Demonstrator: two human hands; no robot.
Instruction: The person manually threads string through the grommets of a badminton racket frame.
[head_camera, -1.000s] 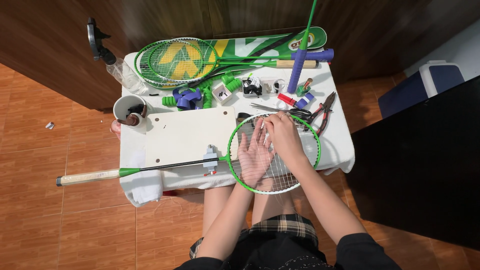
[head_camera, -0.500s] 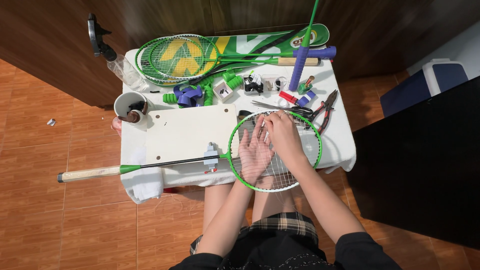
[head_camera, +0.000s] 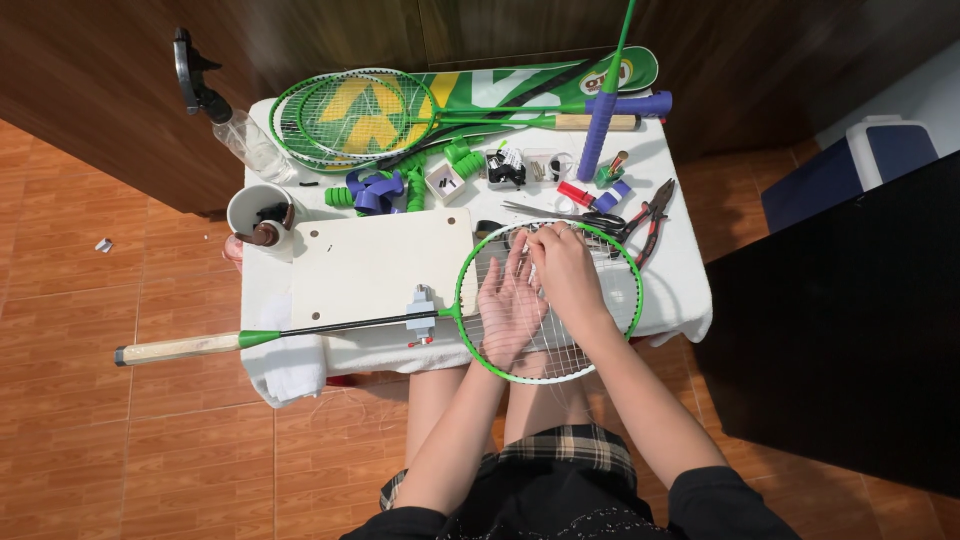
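Left hand: your left hand (head_camera: 508, 312) lies spread, fingers splayed against the strings.
Right hand: your right hand (head_camera: 562, 268) pinches a string near the frame's top.
Racket: the green badminton racket (head_camera: 478, 350) head sits under both hands on the tabletop (head_camera: 680, 290).
Scissors: the scissors (head_camera: 560, 213) lie just beyond your right hand.

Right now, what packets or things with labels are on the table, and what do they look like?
Racket cover: table's far edge, long, green with yellow and white, oval badge at one end.
Small box: below the spare rackets, square, white, open.
No screens or signs in view.
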